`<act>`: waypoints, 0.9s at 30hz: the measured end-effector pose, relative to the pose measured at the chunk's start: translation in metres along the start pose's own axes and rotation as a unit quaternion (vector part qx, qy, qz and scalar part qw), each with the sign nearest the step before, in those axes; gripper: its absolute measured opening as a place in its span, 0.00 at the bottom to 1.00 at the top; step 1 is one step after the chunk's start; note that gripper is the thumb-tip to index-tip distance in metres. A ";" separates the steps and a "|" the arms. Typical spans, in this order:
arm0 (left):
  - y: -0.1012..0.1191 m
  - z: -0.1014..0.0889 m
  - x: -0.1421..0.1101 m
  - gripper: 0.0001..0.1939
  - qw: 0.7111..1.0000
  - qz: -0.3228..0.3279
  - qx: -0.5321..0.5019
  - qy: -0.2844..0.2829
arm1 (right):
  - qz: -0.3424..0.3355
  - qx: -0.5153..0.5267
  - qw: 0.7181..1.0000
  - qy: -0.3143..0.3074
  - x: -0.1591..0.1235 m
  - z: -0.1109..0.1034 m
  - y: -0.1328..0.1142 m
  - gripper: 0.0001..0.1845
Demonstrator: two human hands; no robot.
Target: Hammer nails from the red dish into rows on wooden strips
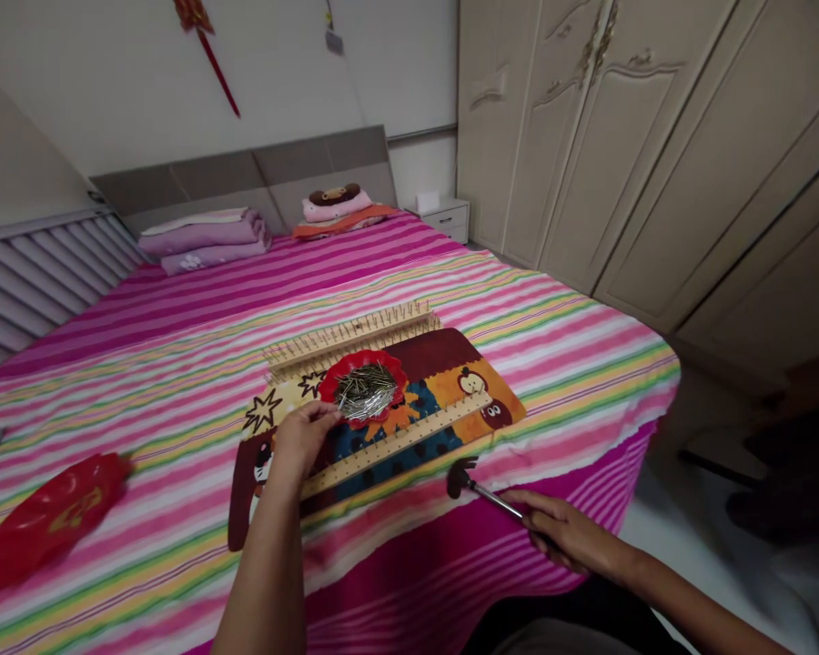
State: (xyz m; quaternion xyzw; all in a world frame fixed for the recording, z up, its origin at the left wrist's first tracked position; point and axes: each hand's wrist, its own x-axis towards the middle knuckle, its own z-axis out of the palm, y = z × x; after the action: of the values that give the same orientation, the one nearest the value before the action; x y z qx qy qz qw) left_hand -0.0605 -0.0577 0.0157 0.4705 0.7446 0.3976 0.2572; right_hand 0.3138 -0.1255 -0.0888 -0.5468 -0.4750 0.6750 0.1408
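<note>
My right hand [566, 532] grips a claw hammer [495, 498] by its handle, with the dark head over the near edge of the bedspread. My left hand [307, 432] is at the near left rim of a red scalloped bowl [326, 387], fingers pinched together; anything between them is too small to make out. Many loose nails [367, 389] fill the bowl. Just in front of it lies a wooden strip [399, 441] with a row of small marks or holes and a few nails near its right end. My left hand covers part of its left end.
Behind the bowl, wooden strips [355, 338] bristle with upright nails. A patterned mat [423, 355] lies under the bowl and near strip, on a striped bedspread [552, 337]. A red dish [55, 518] sits at left. Folded bedding [208, 241] rests by the headboard; wardrobes [628, 136] stand right.
</note>
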 end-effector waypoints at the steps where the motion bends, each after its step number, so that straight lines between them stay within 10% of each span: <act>1: 0.000 -0.001 -0.002 0.12 0.999 -0.006 -0.039 0.006 | -0.001 0.001 1.000 0.002 0.001 0.000 0.001 0.31; 11: 0.005 0.012 0.004 0.17 0.953 -0.049 -0.283 0.097 | -0.010 -0.009 1.000 0.004 0.001 0.003 0.004 0.31; 17: 0.001 -0.015 -0.022 0.20 0.939 -0.095 -0.323 0.074 | -0.008 -0.027 1.000 0.000 0.000 0.003 -0.001 0.34; 27: -0.062 -0.048 -0.082 0.20 0.927 -0.131 -0.299 0.186 | -0.004 -0.031 1.000 -0.001 -0.002 0.004 -0.001 0.36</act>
State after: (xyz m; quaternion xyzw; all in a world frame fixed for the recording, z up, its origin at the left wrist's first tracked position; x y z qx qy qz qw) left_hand -0.0927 -0.1631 -0.0093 0.1876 0.6808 0.6449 0.2922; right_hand 0.3104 -0.1287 -0.0864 -0.5484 -0.4978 0.6600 0.1257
